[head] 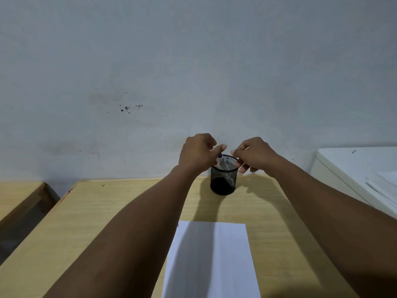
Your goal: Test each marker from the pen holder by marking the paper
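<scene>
a pale, scuffed wall (pixel 193 61) rises behind a light wooden desk (pixel 107 211) in dim light.

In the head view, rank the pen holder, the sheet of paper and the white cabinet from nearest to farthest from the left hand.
1. Pen holder: right beside the left hand, just to its right.
2. Sheet of paper: on the table, toward the person.
3. White cabinet: far off at the right edge.
</scene>
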Available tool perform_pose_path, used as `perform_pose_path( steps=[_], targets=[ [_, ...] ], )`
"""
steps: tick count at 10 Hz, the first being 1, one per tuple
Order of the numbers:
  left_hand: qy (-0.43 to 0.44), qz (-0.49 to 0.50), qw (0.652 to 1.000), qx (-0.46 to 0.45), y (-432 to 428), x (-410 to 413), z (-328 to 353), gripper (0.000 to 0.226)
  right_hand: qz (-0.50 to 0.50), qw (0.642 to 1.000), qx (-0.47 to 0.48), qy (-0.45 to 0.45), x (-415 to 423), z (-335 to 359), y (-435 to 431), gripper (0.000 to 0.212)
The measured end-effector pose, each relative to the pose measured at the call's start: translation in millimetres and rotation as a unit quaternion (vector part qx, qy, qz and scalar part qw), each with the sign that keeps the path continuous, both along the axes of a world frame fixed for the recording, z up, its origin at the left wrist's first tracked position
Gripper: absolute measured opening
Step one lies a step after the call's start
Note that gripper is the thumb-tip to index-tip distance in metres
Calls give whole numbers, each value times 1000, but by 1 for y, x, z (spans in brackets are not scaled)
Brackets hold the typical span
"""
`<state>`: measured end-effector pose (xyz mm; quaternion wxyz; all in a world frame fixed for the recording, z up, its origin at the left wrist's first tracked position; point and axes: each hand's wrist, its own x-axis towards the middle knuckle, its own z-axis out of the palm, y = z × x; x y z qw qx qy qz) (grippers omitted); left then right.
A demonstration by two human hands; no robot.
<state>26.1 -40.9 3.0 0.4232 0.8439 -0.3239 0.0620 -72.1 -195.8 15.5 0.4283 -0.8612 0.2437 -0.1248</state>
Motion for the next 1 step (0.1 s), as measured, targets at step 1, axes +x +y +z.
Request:
perform_pose_path(
  steps=[1],
  targets=[
    [-27, 27, 999, 8, 12, -3, 13, 41, -2, 1000, 0, 4, -6, 8, 6, 23]
  ],
)
